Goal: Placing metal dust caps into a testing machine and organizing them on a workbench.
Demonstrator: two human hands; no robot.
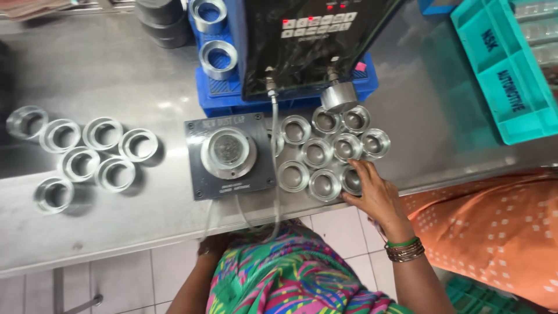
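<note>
Steel table (145, 221): right hand (375, 195) fingertips rest on nearest metal cup (352, 180).

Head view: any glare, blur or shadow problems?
Head view: soft overall, machine panel and right hand slightly blurred; overhead light glares on the steel table and the metal rings; left rings cast short shadows; left hand hidden under the table edge.

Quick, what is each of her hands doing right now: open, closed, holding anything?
Right hand: open, fingers resting on a metal cup in the right-hand cluster, gripping nothing.
Left hand: hidden below the table edge; cannot be told.
</note>
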